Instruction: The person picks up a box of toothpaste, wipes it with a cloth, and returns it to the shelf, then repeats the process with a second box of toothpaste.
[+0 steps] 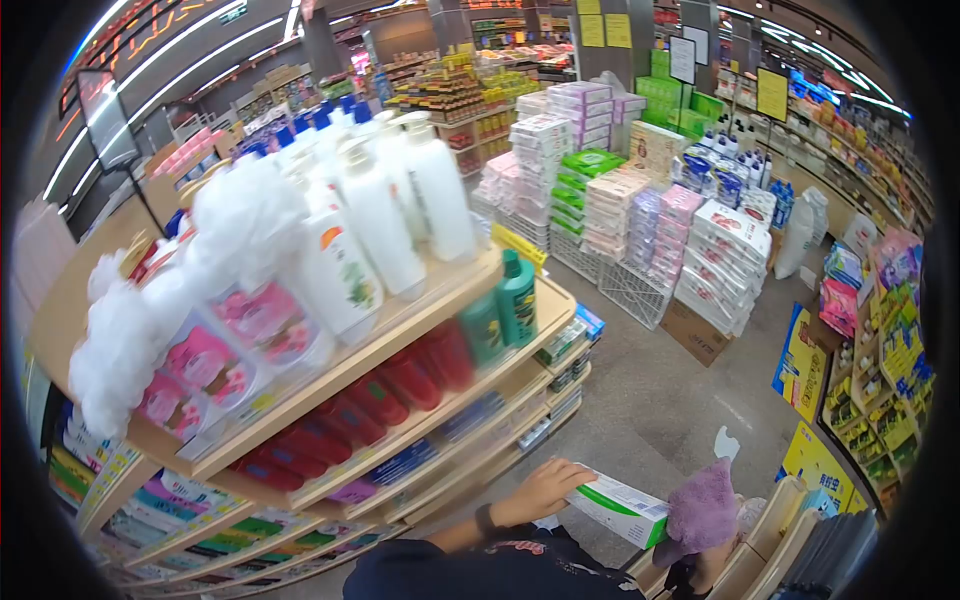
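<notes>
My left hand (548,490), with a dark band at the wrist, grips the left end of a long white and green box (622,507). The box is held tilted in front of my body. A fluffy purple cloth (703,505) is at the right end of the box. Behind and below the cloth, my right hand (712,566) shows only in part; it holds the cloth, and most of its fingers are hidden.
To the left, a wooden shelf unit (345,370) carries white pump bottles (385,225), red bottles (375,400) and a green bottle (516,300). Stacked tissue packs (725,255) stand ahead on the grey floor (640,400). More shelving (880,400) lines the right.
</notes>
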Demonstrator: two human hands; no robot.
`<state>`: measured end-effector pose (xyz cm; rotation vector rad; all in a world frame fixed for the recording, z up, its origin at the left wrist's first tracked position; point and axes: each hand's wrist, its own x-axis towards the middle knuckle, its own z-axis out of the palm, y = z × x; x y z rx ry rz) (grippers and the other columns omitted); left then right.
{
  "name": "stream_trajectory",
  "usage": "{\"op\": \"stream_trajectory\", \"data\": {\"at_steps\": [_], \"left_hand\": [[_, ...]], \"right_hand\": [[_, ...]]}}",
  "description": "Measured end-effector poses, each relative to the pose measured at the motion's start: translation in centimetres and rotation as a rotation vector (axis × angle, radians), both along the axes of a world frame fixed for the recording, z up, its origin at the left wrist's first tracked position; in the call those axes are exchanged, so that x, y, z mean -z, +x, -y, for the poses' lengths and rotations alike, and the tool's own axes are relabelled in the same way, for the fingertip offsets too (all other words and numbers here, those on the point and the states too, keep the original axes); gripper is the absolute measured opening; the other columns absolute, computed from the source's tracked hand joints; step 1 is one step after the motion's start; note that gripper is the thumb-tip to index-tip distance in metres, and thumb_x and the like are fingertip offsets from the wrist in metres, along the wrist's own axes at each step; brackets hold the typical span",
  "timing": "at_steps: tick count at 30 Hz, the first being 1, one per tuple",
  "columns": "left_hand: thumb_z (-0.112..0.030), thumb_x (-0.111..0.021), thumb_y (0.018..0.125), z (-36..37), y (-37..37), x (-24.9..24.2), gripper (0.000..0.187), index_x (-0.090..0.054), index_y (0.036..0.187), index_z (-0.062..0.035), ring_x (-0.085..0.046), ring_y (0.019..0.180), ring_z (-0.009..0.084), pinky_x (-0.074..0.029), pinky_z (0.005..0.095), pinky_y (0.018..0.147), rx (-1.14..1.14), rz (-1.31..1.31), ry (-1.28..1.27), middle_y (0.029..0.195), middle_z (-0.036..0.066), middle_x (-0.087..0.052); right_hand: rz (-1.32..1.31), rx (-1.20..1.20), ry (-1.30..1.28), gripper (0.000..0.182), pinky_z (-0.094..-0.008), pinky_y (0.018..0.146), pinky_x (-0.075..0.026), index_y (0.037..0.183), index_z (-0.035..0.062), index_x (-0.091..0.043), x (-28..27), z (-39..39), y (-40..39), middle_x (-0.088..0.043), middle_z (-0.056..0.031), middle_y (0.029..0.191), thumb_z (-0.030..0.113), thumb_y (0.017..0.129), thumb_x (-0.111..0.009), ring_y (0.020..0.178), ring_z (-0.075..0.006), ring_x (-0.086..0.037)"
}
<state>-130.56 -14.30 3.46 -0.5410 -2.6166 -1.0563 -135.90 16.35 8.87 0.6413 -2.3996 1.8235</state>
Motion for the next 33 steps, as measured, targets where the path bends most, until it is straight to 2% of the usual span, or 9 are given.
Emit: {"op": "stream_trajectory", "data": {"at_steps": [4, 9, 11, 13, 16, 17, 21, 28, 33], "left_hand": [[0.002, -0.062, 0.065, -1.6, -6.2, 1.9, 0.052, -0.053, 0.116, -0.0074, -0.052, 0.101, 0.0308, -0.042, 0.0381, 0.088, 0.076, 0.132, 0.083, 0.109, 0.010, -0.057], [-0.002, -0.067, 0.069, -4.2, -15.6, 4.3, 0.048, -0.052, 0.115, -0.0060, -0.054, 0.099, 0.0305, -0.044, 0.0383, 0.084, 0.202, 0.086, 0.190, 0.106, 0.011, -0.056], [-0.006, -0.068, 0.073, -4.5, -19.5, 3.7, 0.045, -0.051, 0.115, -0.0056, -0.054, 0.100, 0.0306, -0.044, 0.0366, 0.084, 0.312, 0.093, 0.402, 0.105, 0.012, -0.056], [-0.008, -0.069, 0.076, -4.0, -23.5, 3.7, 0.045, -0.050, 0.116, -0.0053, -0.055, 0.100, 0.0306, -0.044, 0.0355, 0.085, 0.360, 0.140, 0.412, 0.107, 0.013, -0.056], [-0.011, -0.073, 0.077, -3.1, -28.4, 2.6, 0.048, -0.049, 0.118, -0.0054, -0.057, 0.102, 0.0266, -0.045, 0.0332, 0.086, 0.413, 0.143, 0.509, 0.109, 0.012, -0.057], [-0.011, -0.074, 0.076, -2.8, -29.8, 2.1, 0.050, -0.049, 0.119, -0.0060, -0.057, 0.102, 0.0234, -0.045, 0.0328, 0.086, 0.405, 0.260, 0.627, 0.108, 0.010, -0.058], [-0.011, -0.076, 0.077, -0.3, -34.1, 0.9, 0.051, -0.048, 0.119, -0.0062, -0.058, 0.103, 0.0172, -0.046, 0.0312, 0.087, 0.315, 0.416, 0.746, 0.108, 0.008, -0.060], [-0.015, -0.079, 0.073, 2.6, -38.1, 3.7, 0.065, -0.046, 0.128, -0.0048, -0.057, 0.107, 0.0175, -0.045, 0.0315, 0.091, 0.109, 0.358, 0.746, 0.116, 0.010, -0.059], [-0.019, -0.079, 0.074, 3.1, -42.3, 3.8, 0.067, -0.044, 0.130, -0.0037, -0.058, 0.106, 0.0173, -0.047, 0.0324, 0.090, -0.186, 0.595, 0.952, 0.117, 0.011, -0.060]], "right_hand": [[-0.002, 0.018, 0.015, 0.062, -0.0307, 0.090, -0.044, 0.126, -0.0041, -0.046, 1.0, -1.2, -3.7, -0.053, -0.0125, 0.120, 0.027, 0.077, -0.070, 0.105, -0.0172, -0.054], [-0.033, -0.052, 0.081, 0.064, -0.0305, 0.090, -0.044, 0.126, -0.0042, -0.046, 2.3, 0.6, -10.6, -0.054, -0.0123, 0.119, 0.027, 0.076, -0.071, 0.104, -0.0168, -0.054], [-0.048, -0.065, 0.104, 0.065, -0.0304, 0.090, -0.044, 0.126, -0.0043, -0.046, 2.2, 2.2, -13.9, -0.054, -0.0123, 0.119, 0.027, 0.075, -0.071, 0.104, -0.0167, -0.054], [0.156, 0.104, -0.092, 0.073, -0.0291, 0.088, -0.044, 0.125, -0.0045, -0.049, 1.6, 4.3, -17.4, -0.060, -0.0101, 0.112, 0.027, 0.065, -0.075, 0.098, -0.0146, -0.057], [0.063, 0.149, -0.111, 0.056, -0.0304, 0.086, -0.045, 0.114, -0.0036, -0.057, 1.5, 6.4, -23.1, -0.061, -0.0088, 0.105, 0.020, 0.066, -0.075, 0.094, -0.0170, -0.059], [0.048, 0.161, -0.124, 0.046, -0.0313, 0.086, -0.044, 0.105, -0.0025, -0.062, 1.4, 7.2, -25.0, -0.059, -0.0095, 0.105, 0.016, 0.065, -0.075, 0.095, -0.0193, -0.059], [0.161, 0.084, -0.193, 0.051, -0.0315, 0.087, -0.044, 0.111, -0.0034, -0.058, 3.0, 9.0, -31.7, -0.060, -0.0092, 0.107, 0.016, 0.066, -0.075, 0.098, -0.0186, -0.059], [0.346, -0.187, -0.260, 0.052, -0.0324, 0.090, -0.044, 0.119, -0.0037, -0.053, 4.0, 13.7, -40.6, -0.059, -0.0102, 0.113, 0.017, 0.075, -0.069, 0.102, -0.0188, -0.057], [0.512, -0.294, -0.275, 0.049, -0.0326, 0.092, -0.043, 0.122, -0.0032, -0.052, 7.0, 15.4, -48.0, -0.058, -0.0107, 0.117, 0.017, 0.079, -0.065, 0.106, -0.0188, -0.056]]}}
